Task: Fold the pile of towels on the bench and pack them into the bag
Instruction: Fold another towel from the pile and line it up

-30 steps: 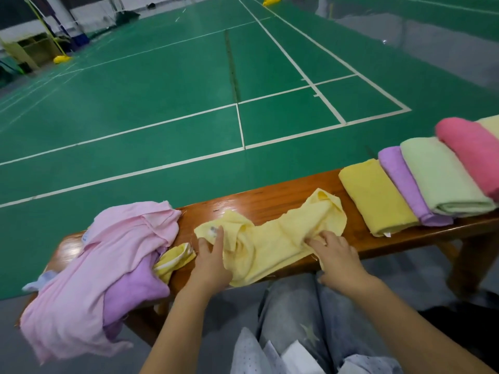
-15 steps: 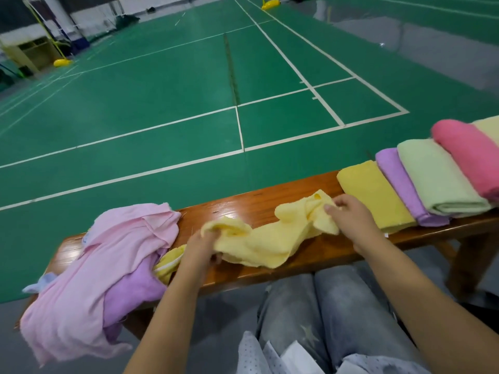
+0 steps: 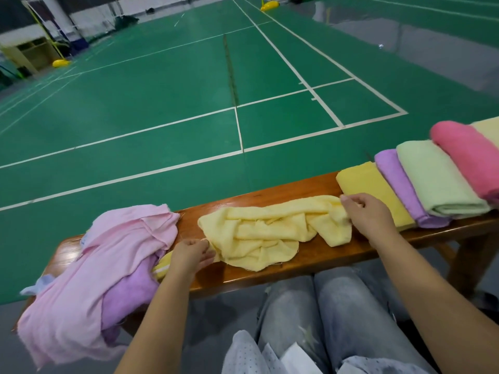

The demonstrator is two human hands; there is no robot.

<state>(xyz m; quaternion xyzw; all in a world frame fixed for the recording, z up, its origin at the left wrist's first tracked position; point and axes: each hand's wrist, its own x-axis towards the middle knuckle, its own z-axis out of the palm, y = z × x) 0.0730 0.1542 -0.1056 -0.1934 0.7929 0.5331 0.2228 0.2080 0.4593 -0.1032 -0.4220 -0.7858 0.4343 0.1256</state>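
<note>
A crumpled pale yellow towel (image 3: 266, 233) lies stretched along the middle of the wooden bench (image 3: 318, 255). My left hand (image 3: 190, 256) pinches its near left corner. My right hand (image 3: 368, 214) pinches its far right edge. To the left sits the unfolded pile: a pink towel (image 3: 108, 255) over a purple towel (image 3: 129, 295), with a yellow striped one peeking out under my left wrist. On the right lie folded towels in a row: yellow (image 3: 372, 190), purple (image 3: 402, 187), light green (image 3: 437, 179), pink (image 3: 469, 155). No bag is in view.
The bench stands at the edge of a green badminton court (image 3: 189, 103) with white lines. My knees in grey jeans (image 3: 324, 306) are right in front of the bench. Some white cloth or paper (image 3: 270, 357) rests on my lap.
Both hands have pulled apart, spreading the yellow towel wider along the bench. My right hand moved up toward the folded yellow towel; my left shifted to the towel's left corner.
</note>
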